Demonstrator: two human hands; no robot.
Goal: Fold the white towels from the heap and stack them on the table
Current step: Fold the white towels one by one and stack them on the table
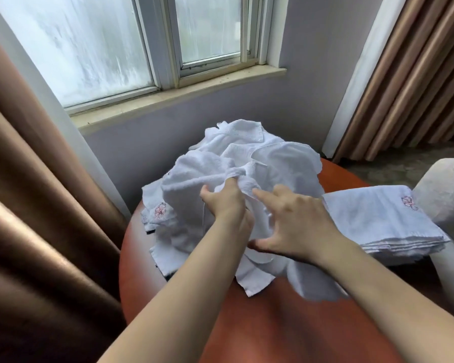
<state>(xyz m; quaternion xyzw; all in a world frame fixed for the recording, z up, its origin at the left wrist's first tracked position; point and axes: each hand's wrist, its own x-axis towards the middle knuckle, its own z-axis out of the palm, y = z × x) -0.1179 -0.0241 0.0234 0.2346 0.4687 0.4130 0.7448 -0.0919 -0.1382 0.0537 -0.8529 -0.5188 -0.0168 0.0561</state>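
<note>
Far left: heavy brown curtain (24, 205) in deep folds, with a strip of white lining (37, 82) along its inner edge. Next to it, a white-framed window (116, 43) with fogged panes, above a pale stone sill (178, 93) and a grey-lilac wall (312, 82).

Below, a round reddish-brown table (260, 323), glossy, filling the lower middle. On its far half, the heap of white towels (273, 158), loose and crumpled, trailing corners toward the near edge; a red embroidered emblem (160, 210) on a towel at the heap's left foot.

Left hand (224, 203) reaching in over the table, fingers curled into a bunched fold near the top of the heap, gripping it. Just beside it, right hand (296, 224) with fingers spread and forefinger straight, laid against the front of the heap, thumb held apart below; nothing plainly clasped. Both forearms crossing the bare tabletop and hiding part of the heap's front.

Further right, the stack of folded towels (378, 218), square and flat at the table's right edge, just beside the heap. Beyond, a pale armchair (446, 195), grey carpet (393, 166), and a pleated brown curtain (417, 87) in the corner.
</note>
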